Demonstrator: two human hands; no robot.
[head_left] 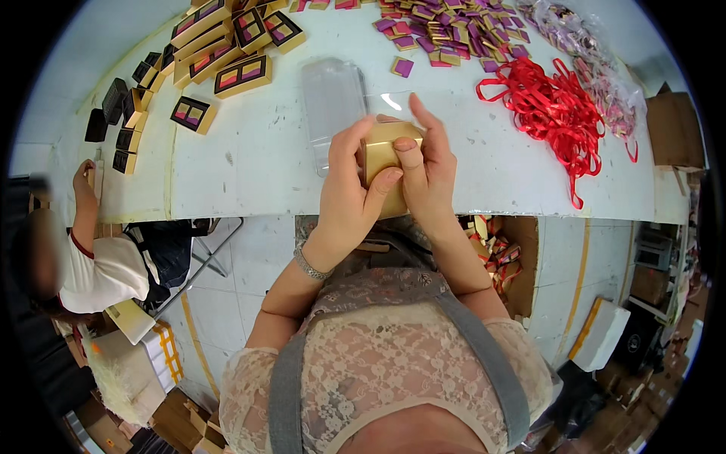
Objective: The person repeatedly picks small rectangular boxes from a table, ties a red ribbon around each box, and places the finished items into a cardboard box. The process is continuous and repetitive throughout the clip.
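Between both hands, near the front edge of the white table [261, 187], is a gold box [385, 148]. My left hand [351, 181] wraps its left side, with the thumb on the gold face. On the right side, my right hand [428, 176] holds the same box, its thumb on the upper face and its index finger raised. Just behind the fingers lies a clear plastic sheet or sleeve [391, 102]. A clear plastic tray or stack of sleeves [334, 96] rests to the left of it. The box's underside is hidden.
Gold boxes with black inserts [244, 76] stand at the back left. Small purple and gold squares [454, 28] are heaped at the back. Red ribbons [544, 108] lie tangled at right, beside a plastic bag [607, 74]. A co-worker [102, 272] sits at left. A cardboard box [524, 267] stands below the edge.
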